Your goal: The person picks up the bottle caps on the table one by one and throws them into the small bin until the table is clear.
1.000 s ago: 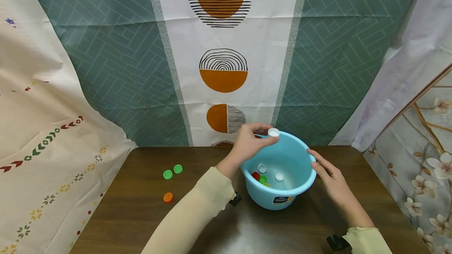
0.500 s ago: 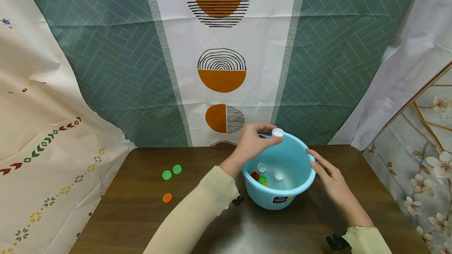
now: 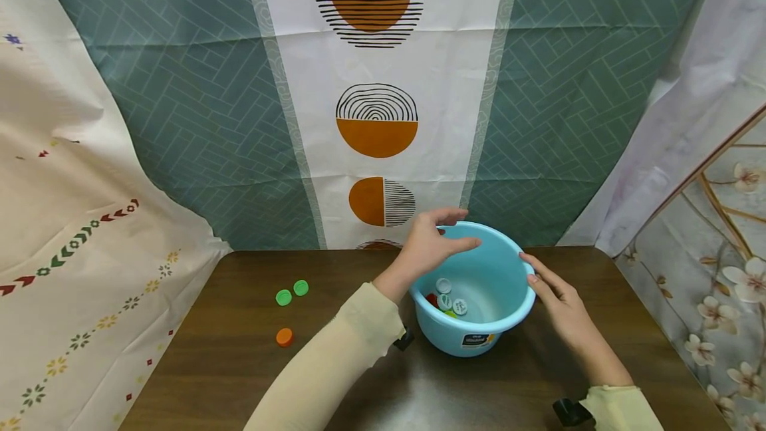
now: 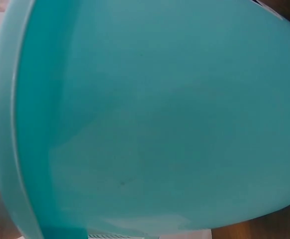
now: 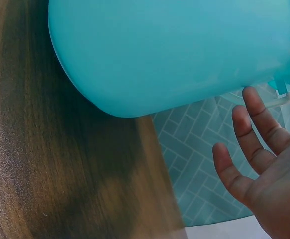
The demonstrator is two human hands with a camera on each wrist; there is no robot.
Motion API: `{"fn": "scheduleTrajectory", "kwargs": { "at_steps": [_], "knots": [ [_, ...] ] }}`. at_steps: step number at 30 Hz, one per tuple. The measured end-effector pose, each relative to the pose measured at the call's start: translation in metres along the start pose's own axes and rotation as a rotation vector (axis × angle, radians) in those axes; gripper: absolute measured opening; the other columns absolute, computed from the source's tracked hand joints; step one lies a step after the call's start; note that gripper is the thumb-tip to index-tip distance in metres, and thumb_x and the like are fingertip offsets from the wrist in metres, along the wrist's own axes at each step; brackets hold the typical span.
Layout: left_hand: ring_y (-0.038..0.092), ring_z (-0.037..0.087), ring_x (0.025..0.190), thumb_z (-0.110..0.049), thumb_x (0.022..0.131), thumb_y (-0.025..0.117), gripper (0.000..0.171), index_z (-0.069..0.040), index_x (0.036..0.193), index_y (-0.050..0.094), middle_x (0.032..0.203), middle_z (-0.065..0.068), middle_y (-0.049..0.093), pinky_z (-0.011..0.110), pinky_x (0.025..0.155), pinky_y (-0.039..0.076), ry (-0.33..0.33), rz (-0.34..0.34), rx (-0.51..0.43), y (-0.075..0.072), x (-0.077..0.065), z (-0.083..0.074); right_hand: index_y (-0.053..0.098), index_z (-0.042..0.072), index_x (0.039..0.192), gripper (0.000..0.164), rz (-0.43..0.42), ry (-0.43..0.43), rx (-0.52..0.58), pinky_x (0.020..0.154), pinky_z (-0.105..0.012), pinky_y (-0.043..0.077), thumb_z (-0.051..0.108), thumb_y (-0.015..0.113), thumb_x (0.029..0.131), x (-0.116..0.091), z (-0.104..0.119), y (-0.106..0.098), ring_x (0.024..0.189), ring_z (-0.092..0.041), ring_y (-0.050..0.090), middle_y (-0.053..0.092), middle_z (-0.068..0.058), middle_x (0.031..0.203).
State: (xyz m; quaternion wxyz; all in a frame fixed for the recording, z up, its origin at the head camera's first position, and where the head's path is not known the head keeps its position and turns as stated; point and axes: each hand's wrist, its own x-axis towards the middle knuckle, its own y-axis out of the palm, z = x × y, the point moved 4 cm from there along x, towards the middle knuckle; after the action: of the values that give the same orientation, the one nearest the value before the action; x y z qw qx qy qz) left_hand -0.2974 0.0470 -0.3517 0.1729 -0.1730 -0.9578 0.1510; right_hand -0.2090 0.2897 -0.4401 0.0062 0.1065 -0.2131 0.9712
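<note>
My left hand (image 3: 423,248) hovers over the left rim of a light blue plastic tub (image 3: 493,271), thumb and fingers apart with nothing between them. My right hand (image 3: 553,298) touches the tub's right rim with thumb and forefinger. In the right wrist view, the other fingers (image 5: 229,167) are spread, loosely bent beside the tub wall. Inside the tub lie white bottle caps (image 3: 459,306), a red cap (image 3: 431,299) and a yellow-green cap (image 3: 450,314), bunched toward the left. Only the tub's outer wall (image 4: 174,114) fills the left wrist view.
Two green caps (image 3: 284,297) and an orange cap (image 3: 284,337) lie on the left part of the brown wooden table (image 3: 209,358). A patterned cloth (image 3: 383,65) hangs behind the table, with floral cloth (image 3: 712,311) at the right.
My left hand, after moving slightly right, has let go of a white cap, which dropped into the tub. White caps now cover the green one there. The right hand has stayed at the rim.
</note>
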Motion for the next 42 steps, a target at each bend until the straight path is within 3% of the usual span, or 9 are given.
{"fn": "scheduleTrajectory", "kwargs": {
  "at_steps": [6, 14, 21, 27, 33, 42],
  "knots": [
    [0.056, 0.025, 0.116, -0.034, 0.079, 0.083, 0.049, -0.018, 0.123, 0.067, 0.115, -0.013, 0.065, 0.044, 0.098, 0.045, 0.024, 0.001, -0.024, -0.002, -0.002, -0.002, 0.038, 0.026, 0.152, 0.046, 0.010, -0.030, 0.001, 0.087, -0.014, 0.044, 0.029, 0.042, 0.106, -0.001, 0.002, 0.000, 0.123, 0.003, 0.043, 0.035, -0.007, 0.154],
    [0.057, 0.025, 0.113, -0.035, 0.079, 0.082, 0.046, -0.019, 0.121, 0.069, 0.114, -0.011, 0.066, 0.045, 0.095, 0.047, 0.034, -0.035, -0.004, -0.016, -0.009, -0.001, 0.039, 0.027, 0.151, 0.045, -0.001, -0.014, 0.001, 0.087, -0.014, 0.044, 0.030, 0.042, 0.106, -0.001, 0.001, -0.001, 0.123, 0.003, 0.044, 0.036, -0.004, 0.154],
    [0.058, 0.014, 0.109, -0.040, 0.080, 0.081, 0.046, -0.021, 0.121, 0.069, 0.114, -0.016, 0.065, 0.043, 0.093, 0.047, 0.067, -0.120, 0.029, -0.043, -0.020, 0.009, 0.039, 0.025, 0.151, 0.045, 0.002, -0.029, 0.008, 0.087, -0.014, 0.044, 0.029, 0.042, 0.107, 0.000, -0.001, -0.001, 0.123, 0.003, 0.045, 0.036, -0.006, 0.154],
    [0.059, 0.019, 0.111, -0.037, 0.084, 0.078, 0.042, -0.021, 0.122, 0.069, 0.117, -0.011, 0.065, 0.045, 0.096, 0.046, 0.092, -0.183, 0.037, -0.068, -0.030, 0.024, 0.038, 0.025, 0.152, 0.046, 0.005, -0.037, 0.007, 0.087, -0.014, 0.044, 0.028, 0.042, 0.106, 0.000, 0.001, 0.000, 0.124, 0.003, 0.044, 0.036, -0.007, 0.154],
    [0.059, 0.023, 0.110, -0.039, 0.083, 0.078, 0.041, -0.021, 0.119, 0.069, 0.115, -0.008, 0.066, 0.049, 0.097, 0.045, 0.063, -0.241, 0.034, -0.089, -0.042, 0.039, 0.038, 0.028, 0.152, 0.046, 0.003, -0.015, -0.010, 0.088, -0.014, 0.043, 0.031, 0.042, 0.106, 0.000, 0.002, -0.001, 0.124, 0.003, 0.043, 0.036, -0.006, 0.154],
    [0.059, 0.021, 0.108, -0.044, 0.082, 0.078, 0.045, -0.019, 0.118, 0.069, 0.115, -0.003, 0.066, 0.049, 0.096, 0.046, 0.001, -0.302, 0.103, -0.119, -0.061, 0.063, 0.038, 0.029, 0.152, 0.046, 0.007, -0.005, -0.019, 0.088, -0.013, 0.041, 0.032, 0.042, 0.106, -0.001, 0.002, -0.001, 0.126, 0.003, 0.041, 0.035, -0.004, 0.155]
  ]
}}
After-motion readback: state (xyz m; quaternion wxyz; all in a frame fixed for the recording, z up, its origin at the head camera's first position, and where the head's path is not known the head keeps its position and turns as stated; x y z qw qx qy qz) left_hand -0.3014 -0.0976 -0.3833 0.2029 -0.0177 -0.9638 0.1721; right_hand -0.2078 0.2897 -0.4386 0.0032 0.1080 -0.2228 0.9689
